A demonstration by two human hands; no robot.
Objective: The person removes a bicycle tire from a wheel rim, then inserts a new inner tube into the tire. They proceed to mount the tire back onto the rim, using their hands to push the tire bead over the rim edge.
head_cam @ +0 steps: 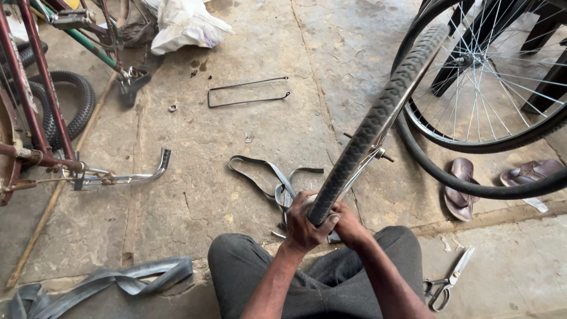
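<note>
Down at the near end of the bicycle wheel, just above the knees: left hand wrapped over the black tyre, fingers curled round the tread, grip clamped tight on it. Right hand pressed in close beside, touching the left, grip closed on the tyre's edge and rim. Wheel tilted, running up and away to the right, axle poking out at mid-length. Slack grey rubber strip looped on the stone floor just beyond the hands. Second wheel with spokes standing at upper right, another loose tyre arcing beneath it. Pair of brown sandals near that tyre. Scissors lying on the floor beside the right leg. Flattened inner tube sprawled at lower left. Bent wire stay further out, chrome stand and maroon bicycle frame off to the left.
</note>
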